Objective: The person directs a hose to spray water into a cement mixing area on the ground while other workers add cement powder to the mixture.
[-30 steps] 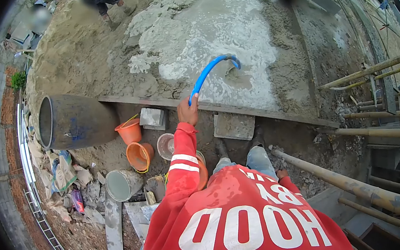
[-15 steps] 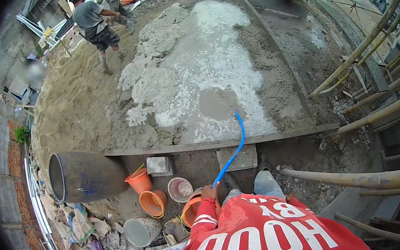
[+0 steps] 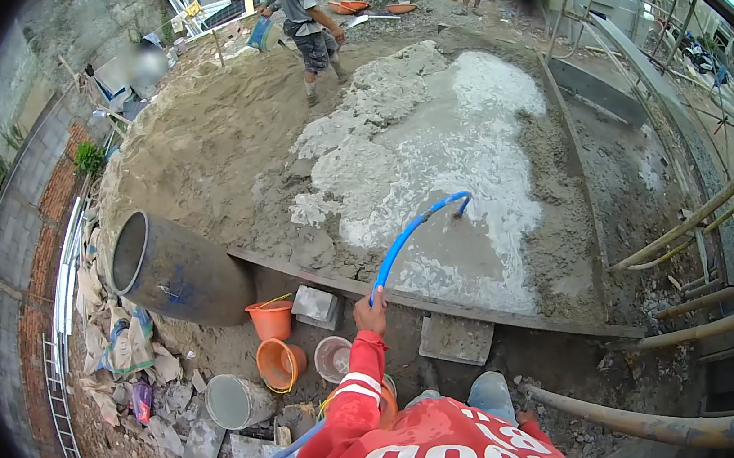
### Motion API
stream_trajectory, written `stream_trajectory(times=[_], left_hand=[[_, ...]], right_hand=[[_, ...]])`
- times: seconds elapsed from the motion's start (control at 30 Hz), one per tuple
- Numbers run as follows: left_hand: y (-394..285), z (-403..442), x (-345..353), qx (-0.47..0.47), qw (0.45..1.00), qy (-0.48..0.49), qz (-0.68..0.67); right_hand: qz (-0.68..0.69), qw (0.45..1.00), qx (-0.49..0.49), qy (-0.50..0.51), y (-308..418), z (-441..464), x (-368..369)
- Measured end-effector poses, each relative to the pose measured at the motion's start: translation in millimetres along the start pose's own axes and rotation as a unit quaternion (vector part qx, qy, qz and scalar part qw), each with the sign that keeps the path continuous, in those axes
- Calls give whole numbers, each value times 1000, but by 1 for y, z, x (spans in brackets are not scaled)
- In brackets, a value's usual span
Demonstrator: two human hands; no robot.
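Note:
My left hand (image 3: 370, 312) is closed round a blue hose (image 3: 406, 235), with the arm stretched forward over the near board (image 3: 522, 320). The hose arches up from the hand, and its far end bends down over the wet grey cement mix (image 3: 455, 250). Behind the hand, another length of blue hose runs to the lower left past the red sleeve. My right hand (image 3: 526, 419) hangs low beside my right leg, mostly hidden by the red sweatshirt; its fingers are not clear.
A dark barrel (image 3: 182, 273) lies left of the board. Orange buckets (image 3: 281, 364), a grey bucket (image 3: 235, 400) and concrete blocks (image 3: 456, 338) stand near my feet. Bamboo poles (image 3: 642, 422) cross at right. One person (image 3: 307, 23) stands on the sand, others farther back.
My left hand has moved forward and a little left from beside my body, and the hose now arches higher. The view has tilted and shifted, showing more people at the back.

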State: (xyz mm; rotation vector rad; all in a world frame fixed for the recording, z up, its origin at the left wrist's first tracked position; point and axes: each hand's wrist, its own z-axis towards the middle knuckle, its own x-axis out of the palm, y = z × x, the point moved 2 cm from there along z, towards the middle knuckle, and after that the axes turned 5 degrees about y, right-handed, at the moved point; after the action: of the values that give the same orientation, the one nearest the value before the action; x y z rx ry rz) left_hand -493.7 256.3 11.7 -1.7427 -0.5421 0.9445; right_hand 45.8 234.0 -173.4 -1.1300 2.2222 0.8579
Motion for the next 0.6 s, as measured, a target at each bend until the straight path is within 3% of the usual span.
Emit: stream_trajectory(times=[0.03,0.1,0.23,0.3,0.37,0.43,0.6], left_hand=[[22,-9,-1,-33,999,-6,21],[78,-28,-3,-109,993,-20,41],[144,-72,-22,-244,963,-97,68],[163,-76,-26,-228,954,-181,-70],[187,-56,-32,-303,945,-95,-73],[162,-41,-34,-337,935,-34,-109],[183,-23,-35,-390,892,-25,-228]], right_hand=[[83,997,2,10,-15,6,11],[178,980,-42,-80,-18,-5,17],[96,994,-29,-41,-26,4,16],[66,997,-27,-10,-33,6,15],[46,998,-26,16,-37,6,13],[37,998,-22,38,-37,3,11],[21,997,-18,67,-25,4,4]])
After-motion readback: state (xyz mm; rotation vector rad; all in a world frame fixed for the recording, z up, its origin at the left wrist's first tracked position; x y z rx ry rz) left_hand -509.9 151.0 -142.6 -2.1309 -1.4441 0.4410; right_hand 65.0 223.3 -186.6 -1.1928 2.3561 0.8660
